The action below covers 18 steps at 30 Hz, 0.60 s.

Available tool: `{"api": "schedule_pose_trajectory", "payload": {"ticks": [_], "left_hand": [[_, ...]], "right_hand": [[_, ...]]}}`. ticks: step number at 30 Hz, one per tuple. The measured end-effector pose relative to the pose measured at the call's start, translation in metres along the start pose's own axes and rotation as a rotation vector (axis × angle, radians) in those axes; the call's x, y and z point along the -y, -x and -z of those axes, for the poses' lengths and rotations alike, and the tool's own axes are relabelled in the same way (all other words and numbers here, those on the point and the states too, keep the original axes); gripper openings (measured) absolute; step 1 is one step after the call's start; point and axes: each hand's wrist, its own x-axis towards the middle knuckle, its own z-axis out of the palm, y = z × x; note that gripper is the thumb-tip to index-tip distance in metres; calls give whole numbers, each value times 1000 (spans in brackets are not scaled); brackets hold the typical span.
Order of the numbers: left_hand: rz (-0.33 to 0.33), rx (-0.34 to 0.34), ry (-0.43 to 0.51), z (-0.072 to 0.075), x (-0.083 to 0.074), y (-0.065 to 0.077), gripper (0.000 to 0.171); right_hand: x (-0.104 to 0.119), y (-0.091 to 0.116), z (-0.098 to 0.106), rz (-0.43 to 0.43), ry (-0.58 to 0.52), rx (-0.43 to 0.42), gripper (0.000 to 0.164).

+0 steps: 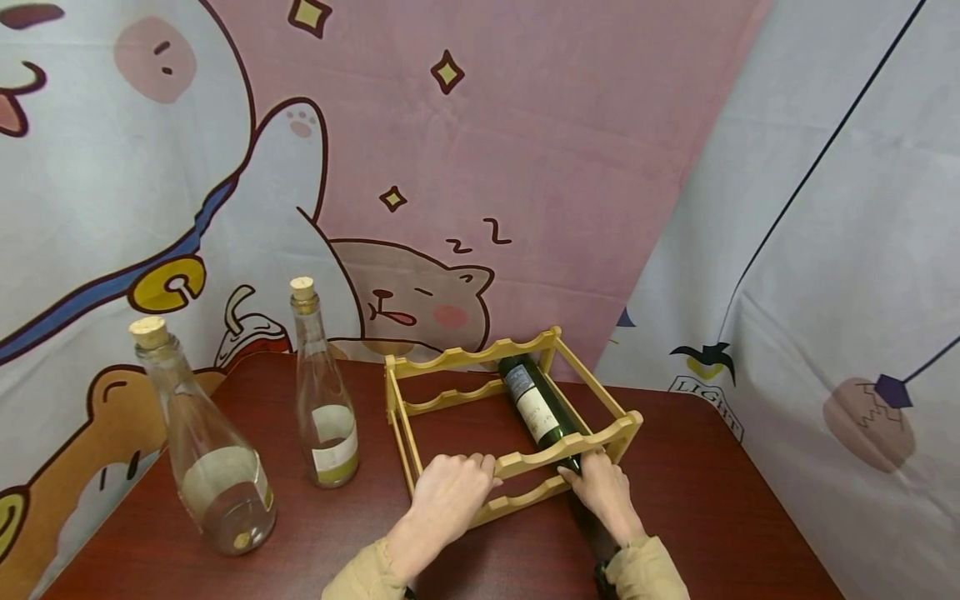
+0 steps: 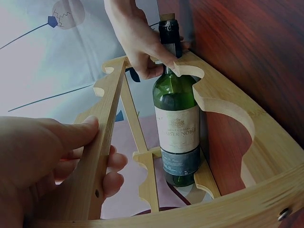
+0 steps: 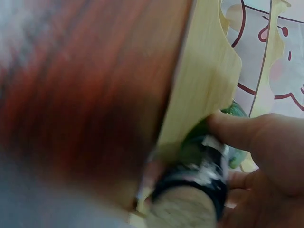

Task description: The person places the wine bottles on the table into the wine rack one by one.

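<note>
Fingers of our right hand (image 1: 603,492) pinch the dark green glass wine bottle (image 1: 538,408) at its neck; it lies in the pale wooden rack (image 1: 450,362), base toward twelve o'clock. Our left hand (image 1: 448,492) clasps the front rail at nine o'clock.

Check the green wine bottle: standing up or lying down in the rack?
Lying down. The green wine bottle rests across the wooden rack rails, neck toward the person, with the right hand gripping its neck.
</note>
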Motion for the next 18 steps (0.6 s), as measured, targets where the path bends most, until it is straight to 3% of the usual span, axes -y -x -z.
{"api": "schedule_pose_trajectory", "payload": {"ticks": [8, 18], "left_hand": [[6, 6, 10, -2, 1, 1, 33], [-1, 14, 10, 0, 0, 1, 32]], "right_hand": [[1, -3, 14, -38, 12, 99, 38], [-2, 3, 23, -22, 163, 193, 52]]}}
